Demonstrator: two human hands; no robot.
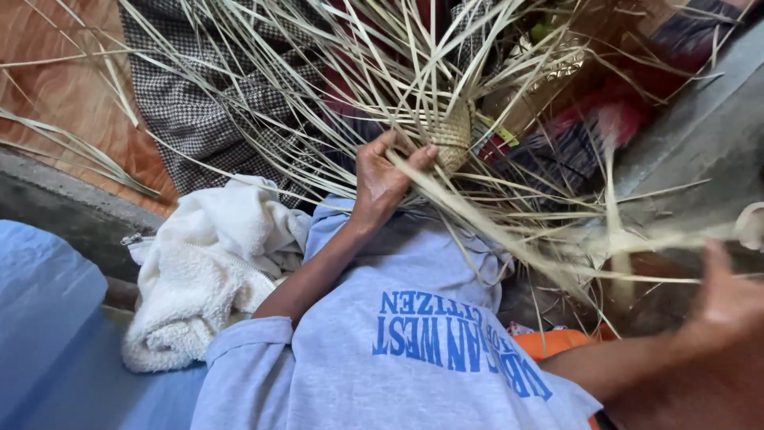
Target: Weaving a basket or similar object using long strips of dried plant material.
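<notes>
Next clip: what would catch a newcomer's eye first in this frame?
First, the spray of pale straw strips fanning across the upper half of the frame, radiating from a small woven piece at centre. The left hand grips strips just below that woven piece, while the right hand, blurred at the right edge, touches a long strip. A white fleecy garment lies bunched at the lower left, beside the person's grey sweatshirt.
</notes>
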